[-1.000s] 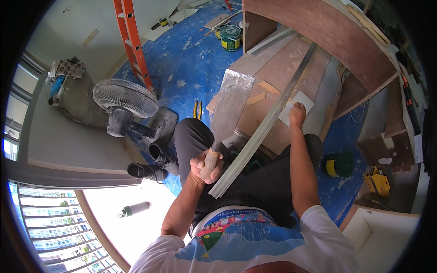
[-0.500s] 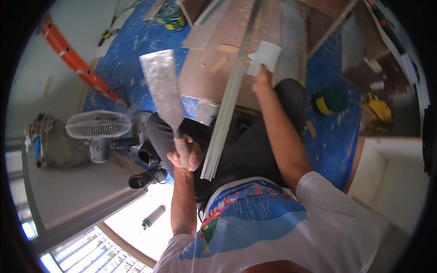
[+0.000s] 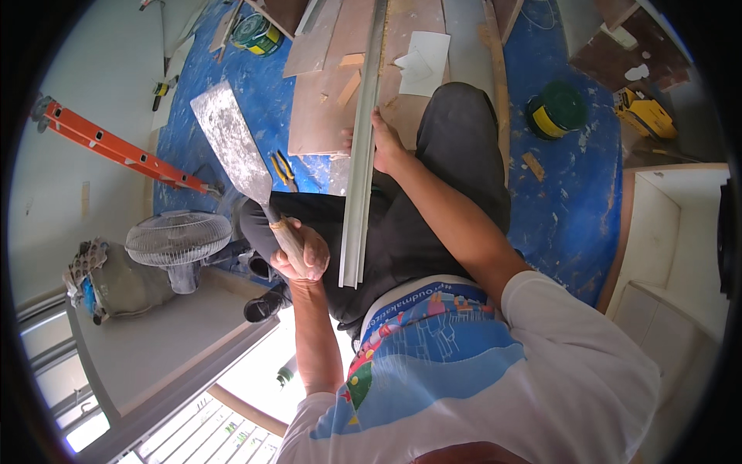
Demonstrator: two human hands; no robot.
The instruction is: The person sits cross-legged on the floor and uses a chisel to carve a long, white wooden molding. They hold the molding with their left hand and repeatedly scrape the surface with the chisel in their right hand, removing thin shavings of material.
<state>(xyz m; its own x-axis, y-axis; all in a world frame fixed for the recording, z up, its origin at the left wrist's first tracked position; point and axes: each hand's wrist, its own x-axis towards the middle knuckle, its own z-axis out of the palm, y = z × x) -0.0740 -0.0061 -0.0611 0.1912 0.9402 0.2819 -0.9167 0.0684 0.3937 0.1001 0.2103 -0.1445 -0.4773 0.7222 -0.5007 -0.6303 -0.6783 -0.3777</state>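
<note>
My left hand (image 3: 301, 251) is wrapped round the wooden handle of a wide-bladed scraper (image 3: 232, 143). Its worn, whitish metal blade points up and away to the left. My right hand (image 3: 380, 143) grips a long pale grooved channel strip (image 3: 358, 209), fingers passing to its left side. The strip runs from my lap out past the far edge of the view. Beyond that hand, a sheet of white paper (image 3: 435, 58) with a folded part lies on the brown boards (image 3: 313, 116).
Pliers (image 3: 284, 170) with yellow-and-black handles lie on the blue floor covering (image 3: 564, 224). A green tub (image 3: 556, 110) and a yellow power tool (image 3: 645, 116) are at right. Another green tub (image 3: 257, 35), an orange ladder (image 3: 127, 147) and a fan (image 3: 179, 236) are at left.
My right hand has let go of the white paper, leaving it on the boards, and has come nearer to hold the channel strip. The scraper has tilted further left.
</note>
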